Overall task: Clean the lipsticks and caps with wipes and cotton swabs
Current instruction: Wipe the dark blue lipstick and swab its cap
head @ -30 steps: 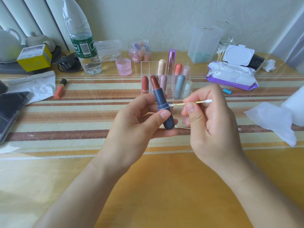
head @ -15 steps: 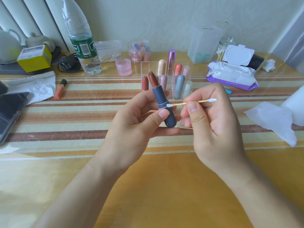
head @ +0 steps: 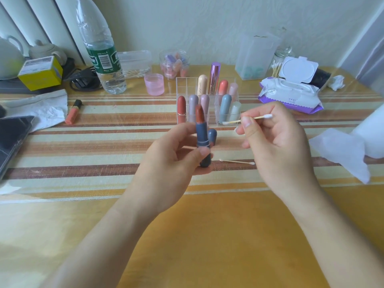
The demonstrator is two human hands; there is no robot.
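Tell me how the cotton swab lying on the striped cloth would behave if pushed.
The cotton swab is a thin round stick, so it would probably roll or skid easily. It looks very light, likely needing a fingertip pinch to lift. Its slim shaft might snap under hard pressure.

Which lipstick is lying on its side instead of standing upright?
The orange black-capped tube, flat on the table left of the clear rack; the others stand upright.
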